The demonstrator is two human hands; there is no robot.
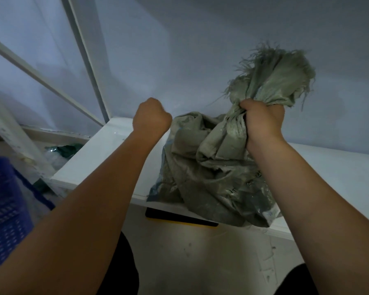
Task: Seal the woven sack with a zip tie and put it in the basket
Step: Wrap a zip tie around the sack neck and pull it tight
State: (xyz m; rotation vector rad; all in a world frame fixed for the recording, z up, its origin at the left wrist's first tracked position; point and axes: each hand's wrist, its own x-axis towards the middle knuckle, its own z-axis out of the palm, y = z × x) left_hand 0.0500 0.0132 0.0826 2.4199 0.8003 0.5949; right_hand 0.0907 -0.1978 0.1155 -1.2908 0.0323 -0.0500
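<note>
A grey-green woven sack (209, 171) stands on the white table (107, 154), its lower part hanging a little over the front edge. My right hand (262, 122) is clenched around the sack's bunched neck, and the frayed mouth fans out above my fist. My left hand (151, 119) is a closed fist to the left of the sack, apart from it; its fingers face away, so I cannot see whether anything is in it. No zip tie shows. A blue plastic basket (4, 211) sits low at the left edge.
White frame bars (87, 58) rise at the left in front of a pale wall. Green and clear plastic lies on the floor (62, 152) beside the table. A black and yellow strip (179, 218) sits under the table's front edge.
</note>
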